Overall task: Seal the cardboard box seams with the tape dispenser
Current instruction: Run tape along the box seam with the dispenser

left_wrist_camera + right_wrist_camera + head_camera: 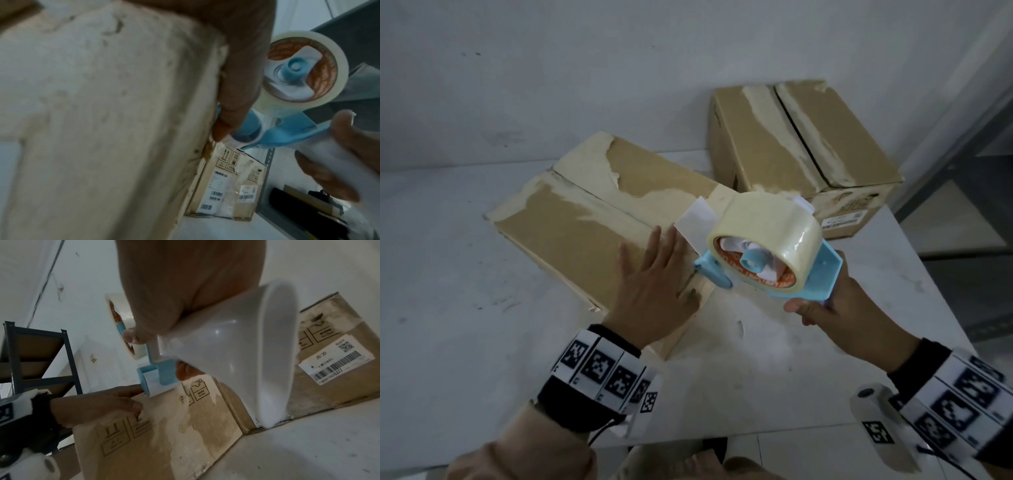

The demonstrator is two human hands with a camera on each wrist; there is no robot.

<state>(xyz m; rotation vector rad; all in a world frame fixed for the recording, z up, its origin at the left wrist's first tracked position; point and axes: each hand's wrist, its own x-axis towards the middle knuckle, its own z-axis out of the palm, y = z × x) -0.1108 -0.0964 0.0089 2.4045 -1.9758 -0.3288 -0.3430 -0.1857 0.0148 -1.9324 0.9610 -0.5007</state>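
A worn cardboard box lies on the white table, its centre seam running from far left to near right. My left hand rests flat and open on its near right corner; in the left wrist view the fingers lie along the box edge. My right hand grips the white handle of a blue tape dispenser loaded with a pale tape roll. The dispenser's front end hovers at the box's right edge, beside my left fingertips. A white tab sticks out ahead of the roll.
A second cardboard box with labels stands at the back right, close behind the dispenser. The table edge runs down the right side, and dark metal shelving stands beyond the table. A pale wall is behind.
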